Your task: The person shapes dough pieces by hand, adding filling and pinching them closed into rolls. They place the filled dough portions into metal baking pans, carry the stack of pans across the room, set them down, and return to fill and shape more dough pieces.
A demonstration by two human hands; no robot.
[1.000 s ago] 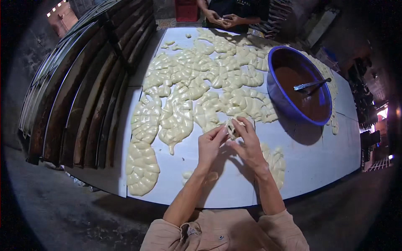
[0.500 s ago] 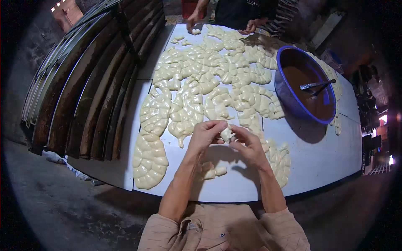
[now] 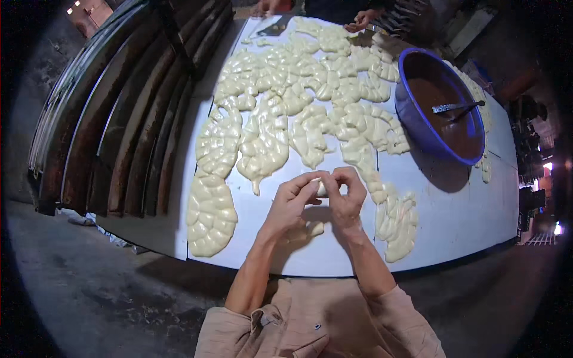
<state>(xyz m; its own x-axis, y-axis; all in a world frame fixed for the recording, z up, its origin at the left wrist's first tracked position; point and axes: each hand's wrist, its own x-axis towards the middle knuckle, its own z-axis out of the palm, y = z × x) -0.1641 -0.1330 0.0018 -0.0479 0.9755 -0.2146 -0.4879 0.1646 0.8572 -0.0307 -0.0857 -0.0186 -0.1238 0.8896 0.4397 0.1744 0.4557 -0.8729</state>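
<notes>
Between the fingers of both hands is a small piece of pale dough (image 3: 322, 190), mostly covered by the fingertips. My left hand (image 3: 293, 201) pinches it from the left, thumb against forefinger. My right hand (image 3: 346, 196) closes on it from the right, knuckles up. Both are held above the near part of the white table (image 3: 441, 230). Under them, partly hidden by my left wrist, a few loose dough pieces (image 3: 311, 229) rest on the tabletop. Pressed dough pieces (image 3: 210, 216), glossy and cream-coloured, lie joined in wide patches to the left and beyond my hands.
A blue basin (image 3: 406, 110) of brown liquid with a metal utensil (image 3: 456, 107) in it stands at the right. Stacked long dark trays (image 3: 113, 137) rise along the left edge. Across the table, another person's hand (image 3: 360, 21) shows near more dough.
My right hand has turned and closed in, so more of the dough piece is covered. The view has shifted slightly. The other person's left-side hand has moved back from the dough.
</notes>
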